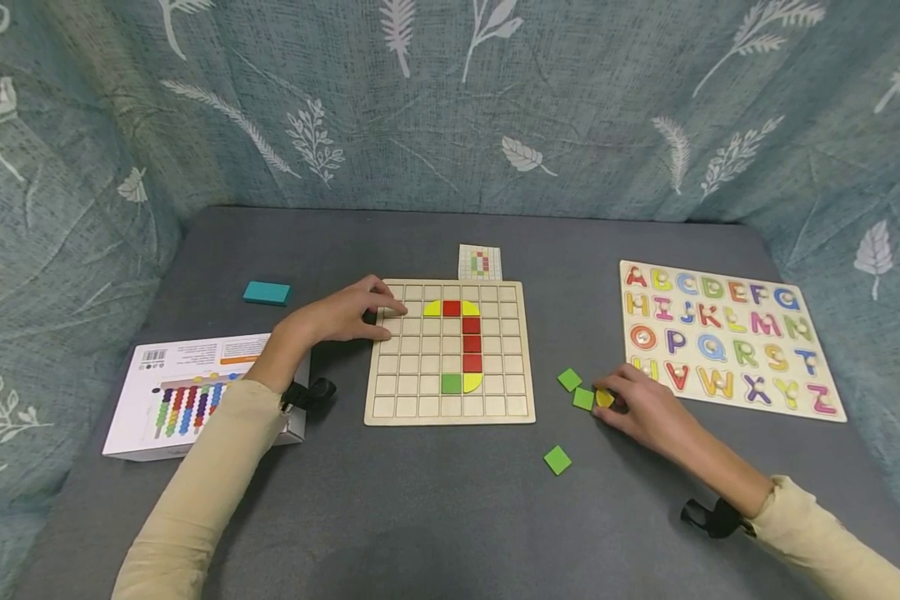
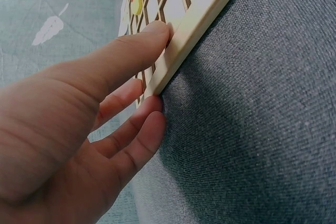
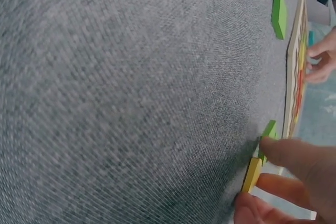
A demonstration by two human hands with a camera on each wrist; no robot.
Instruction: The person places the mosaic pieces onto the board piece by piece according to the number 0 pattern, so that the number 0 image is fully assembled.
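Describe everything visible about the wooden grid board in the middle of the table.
The wooden grid board is a pale, square tray of small square cells, lying flat on the grey cloth. Red, yellow and green pieces fill some cells: a yellow-red-yellow row on top, a red column below, green and yellow at the bottom. The left hand touches its left edge with its fingertips. A small pattern card lies at its far edge.

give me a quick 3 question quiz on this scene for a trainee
1. True or false: the left hand rests on the grid board's left edge.
2. Which piece does the right hand pinch? A yellow piece, B teal block, C pattern card
3. How many green squares lie loose on the table right of the board?

Key: 1 true; 2 A; 3 three.
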